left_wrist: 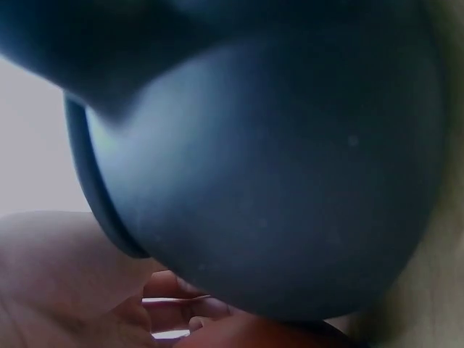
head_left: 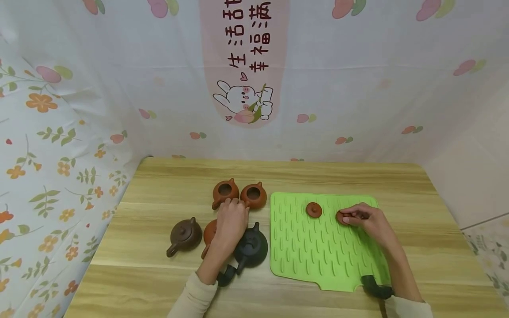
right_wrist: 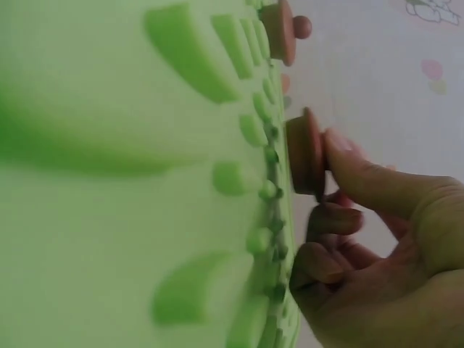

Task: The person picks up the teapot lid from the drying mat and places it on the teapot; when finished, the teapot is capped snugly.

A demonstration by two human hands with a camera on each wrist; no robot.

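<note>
My right hand (head_left: 367, 219) pinches a small reddish-brown teapot lid (head_left: 340, 217) by its knob, low over a green ridged mat (head_left: 302, 260). In the right wrist view the lid (right_wrist: 306, 156) stands close to the mat's ridges. A second lid (head_left: 314, 210) lies on the mat to its left. My left hand (head_left: 232, 221) grips the handle of a lidless reddish-brown teapot (head_left: 256, 201), its fingertips mostly hidden. Beside it is another lidless teapot (head_left: 222, 190). The left wrist view is mostly filled by a black teapot (left_wrist: 275, 167), with curled fingers (left_wrist: 170, 315) behind it.
A dark brown lidded teapot (head_left: 186, 234) stands at the left. Under my left hand, an orange teapot (head_left: 208, 232) is partly covered. The black teapot (head_left: 251, 247) stands just left of the mat. A patterned curtain (head_left: 159, 88) hangs behind the wooden table (head_left: 131, 265).
</note>
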